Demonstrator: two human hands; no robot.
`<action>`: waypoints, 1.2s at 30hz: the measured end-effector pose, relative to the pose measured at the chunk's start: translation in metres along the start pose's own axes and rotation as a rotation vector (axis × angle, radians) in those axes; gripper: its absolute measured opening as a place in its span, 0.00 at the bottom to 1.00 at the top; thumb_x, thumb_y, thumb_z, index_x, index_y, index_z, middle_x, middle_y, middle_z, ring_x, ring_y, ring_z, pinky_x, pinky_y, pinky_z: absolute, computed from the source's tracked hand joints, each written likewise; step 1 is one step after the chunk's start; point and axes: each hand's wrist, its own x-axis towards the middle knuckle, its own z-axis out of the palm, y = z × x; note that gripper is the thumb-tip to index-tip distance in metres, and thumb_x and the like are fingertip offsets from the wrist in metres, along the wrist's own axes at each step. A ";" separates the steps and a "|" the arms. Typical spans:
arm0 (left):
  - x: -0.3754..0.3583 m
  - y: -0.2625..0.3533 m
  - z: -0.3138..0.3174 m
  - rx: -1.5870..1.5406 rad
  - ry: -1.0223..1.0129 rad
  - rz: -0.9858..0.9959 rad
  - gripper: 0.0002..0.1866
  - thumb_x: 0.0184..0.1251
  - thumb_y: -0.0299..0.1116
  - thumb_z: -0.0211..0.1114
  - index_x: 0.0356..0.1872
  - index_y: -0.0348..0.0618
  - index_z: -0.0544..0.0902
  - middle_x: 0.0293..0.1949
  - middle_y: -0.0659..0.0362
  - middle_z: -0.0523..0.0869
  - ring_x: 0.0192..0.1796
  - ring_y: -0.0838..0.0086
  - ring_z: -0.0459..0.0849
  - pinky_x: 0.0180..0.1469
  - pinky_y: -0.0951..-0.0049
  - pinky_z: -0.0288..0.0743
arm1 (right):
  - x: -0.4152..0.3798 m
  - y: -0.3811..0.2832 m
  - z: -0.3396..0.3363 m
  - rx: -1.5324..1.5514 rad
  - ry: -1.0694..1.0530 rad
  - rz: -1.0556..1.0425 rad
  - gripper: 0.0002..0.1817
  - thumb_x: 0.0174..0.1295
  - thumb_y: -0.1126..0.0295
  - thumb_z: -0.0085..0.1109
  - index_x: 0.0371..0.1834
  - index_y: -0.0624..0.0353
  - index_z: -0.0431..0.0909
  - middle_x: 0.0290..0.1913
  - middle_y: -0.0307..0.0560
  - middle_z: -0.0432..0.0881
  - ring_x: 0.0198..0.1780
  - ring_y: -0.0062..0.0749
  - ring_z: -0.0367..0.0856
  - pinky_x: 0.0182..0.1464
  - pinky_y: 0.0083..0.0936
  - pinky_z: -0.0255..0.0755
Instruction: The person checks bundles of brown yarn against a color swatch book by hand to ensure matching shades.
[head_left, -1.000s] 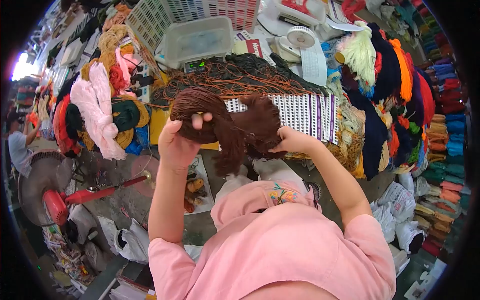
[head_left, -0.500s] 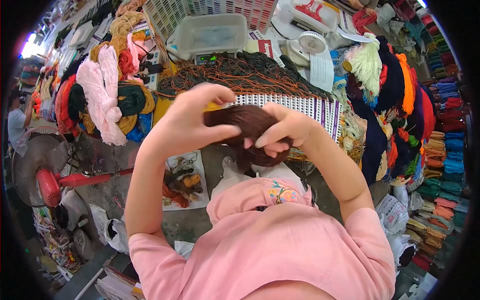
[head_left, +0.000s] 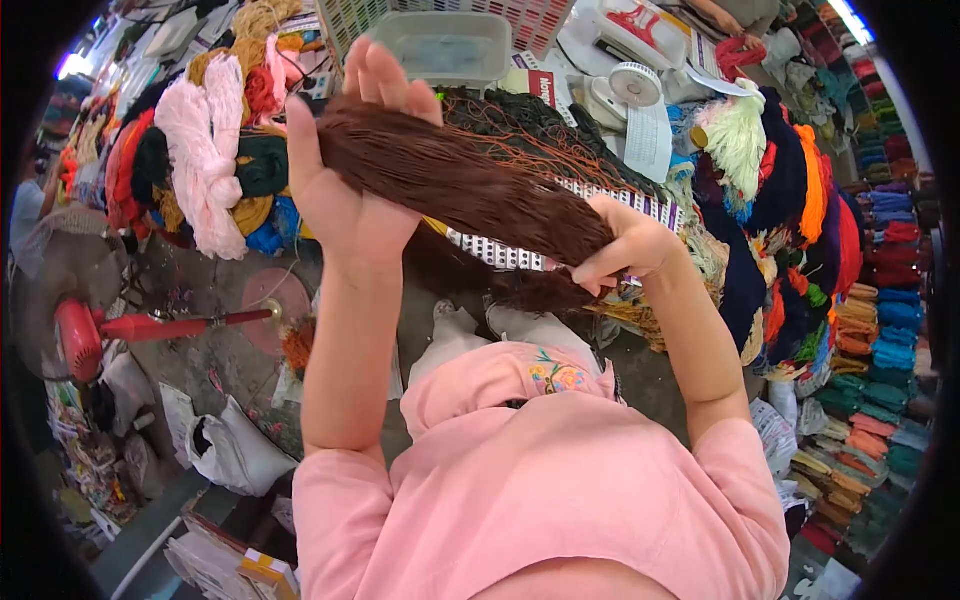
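Note:
A skein of dark brown yarn (head_left: pixel 460 185) is stretched between my two hands in front of my body. Its near end passes through my left hand (head_left: pixel 345 190), which is raised on the left with thumb and fingers spread around the strands. On the right, my right hand (head_left: pixel 630 245) has its fingers closed round the other end. A lower length of the same yarn hangs below, between my forearms. The fingertips of my right hand are partly hidden by the strands.
Behind the skein lies a pile of black and orange yarn (head_left: pixel 540 140) with a perforated card strip (head_left: pixel 515 252). A plastic tub (head_left: pixel 440 45), small white fan (head_left: pixel 635 85) and hanging skeins (head_left: pixel 210 150) surround it. A red-armed floor fan (head_left: pixel 80 340) stands left. Another person's arm (head_left: pixel 715 15) shows at top right.
The brown skein was bunched between my hands and is now pulled out long. My left hand has risen and opened up; my right hand has moved a little to the right.

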 end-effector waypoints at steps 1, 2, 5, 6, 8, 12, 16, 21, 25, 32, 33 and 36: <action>0.003 -0.003 0.010 0.218 -0.037 -0.008 0.27 0.61 0.47 0.43 0.52 0.34 0.61 0.51 0.52 0.70 0.56 0.68 0.66 0.57 0.63 0.56 | 0.004 0.012 -0.005 -0.079 0.044 -0.031 0.14 0.38 0.77 0.59 0.32 0.66 0.73 0.22 0.40 0.74 0.18 0.18 0.69 0.20 0.15 0.62; 0.002 -0.012 0.022 0.432 0.008 -0.051 0.27 0.62 0.48 0.41 0.53 0.33 0.61 0.51 0.50 0.69 0.56 0.66 0.66 0.56 0.62 0.58 | 0.007 0.023 -0.008 -0.151 0.096 -0.065 0.14 0.39 0.77 0.59 0.33 0.66 0.73 0.24 0.39 0.75 0.22 0.18 0.71 0.25 0.16 0.65; 0.001 -0.031 0.034 0.934 0.103 -0.176 0.30 0.63 0.50 0.35 0.53 0.31 0.59 0.52 0.46 0.67 0.55 0.61 0.66 0.55 0.61 0.60 | 0.025 0.037 0.004 -0.340 0.188 0.009 0.17 0.43 0.73 0.60 0.39 0.64 0.71 0.31 0.37 0.75 0.33 0.18 0.69 0.40 0.17 0.64; 0.005 -0.030 0.035 0.925 0.082 -0.210 0.30 0.63 0.50 0.36 0.53 0.30 0.59 0.53 0.46 0.66 0.56 0.61 0.65 0.56 0.60 0.59 | 0.034 0.044 0.006 -0.320 0.199 0.001 0.16 0.47 0.75 0.56 0.41 0.63 0.70 0.33 0.36 0.74 0.33 0.17 0.68 0.39 0.18 0.64; 0.014 -0.025 0.043 0.609 0.169 -0.155 0.32 0.61 0.48 0.41 0.56 0.29 0.53 0.56 0.43 0.60 0.60 0.58 0.58 0.59 0.62 0.52 | 0.051 0.043 0.019 -0.294 0.230 -0.269 0.15 0.49 0.76 0.53 0.43 0.63 0.69 0.32 0.35 0.74 0.33 0.16 0.67 0.38 0.17 0.64; 0.021 0.007 0.043 0.674 0.025 -0.116 0.35 0.57 0.49 0.46 0.56 0.28 0.53 0.59 0.44 0.55 0.62 0.57 0.52 0.62 0.60 0.45 | 0.069 0.017 0.041 -0.226 0.385 -0.450 0.14 0.50 0.77 0.51 0.41 0.64 0.67 0.32 0.38 0.74 0.33 0.15 0.67 0.35 0.17 0.65; 0.010 0.027 0.029 0.582 -0.021 -0.175 0.20 0.62 0.40 0.45 0.46 0.32 0.66 0.38 0.57 0.75 0.44 0.73 0.72 0.46 0.69 0.63 | 0.086 0.035 0.050 -0.308 0.413 -0.507 0.17 0.48 0.74 0.55 0.42 0.66 0.66 0.35 0.44 0.73 0.37 0.23 0.70 0.40 0.19 0.65; -0.016 0.045 0.054 0.287 -0.109 -0.304 0.17 0.65 0.38 0.36 0.34 0.36 0.71 0.07 0.71 0.64 0.08 0.90 0.62 0.18 0.87 0.57 | 0.068 0.117 0.037 -0.754 0.230 -0.465 0.21 0.45 0.68 0.59 0.43 0.63 0.68 0.44 0.48 0.68 0.47 0.39 0.66 0.46 0.27 0.63; -0.067 0.017 0.052 0.614 0.044 -0.217 0.23 0.62 0.48 0.41 0.38 0.35 0.70 0.08 0.69 0.67 0.08 0.86 0.61 0.16 0.85 0.56 | 0.033 0.135 0.046 -0.536 0.387 -0.228 0.10 0.45 0.73 0.58 0.33 0.62 0.74 0.40 0.44 0.69 0.37 0.24 0.69 0.33 0.16 0.65; -0.117 -0.045 -0.029 0.737 0.443 -0.376 0.21 0.62 0.39 0.41 0.50 0.32 0.67 0.54 0.52 0.65 0.57 0.67 0.62 0.57 0.64 0.55 | 0.013 0.082 0.078 0.142 0.642 -0.258 0.05 0.52 0.74 0.53 0.28 0.64 0.75 0.25 0.36 0.72 0.23 0.13 0.68 0.23 0.10 0.62; -0.117 -0.046 -0.031 0.780 0.404 -0.398 0.22 0.62 0.39 0.41 0.51 0.32 0.66 0.56 0.53 0.62 0.56 0.67 0.63 0.56 0.66 0.57 | 0.012 0.073 0.080 0.186 0.650 -0.232 0.05 0.52 0.74 0.52 0.28 0.64 0.76 0.23 0.36 0.73 0.22 0.14 0.69 0.22 0.10 0.62; -0.114 -0.048 -0.032 0.816 0.376 -0.485 0.24 0.62 0.40 0.41 0.55 0.32 0.61 0.59 0.52 0.58 0.57 0.69 0.62 0.54 0.70 0.60 | 0.010 0.068 0.079 0.305 0.567 -0.178 0.05 0.52 0.74 0.53 0.29 0.64 0.77 0.19 0.37 0.73 0.19 0.14 0.69 0.20 0.10 0.62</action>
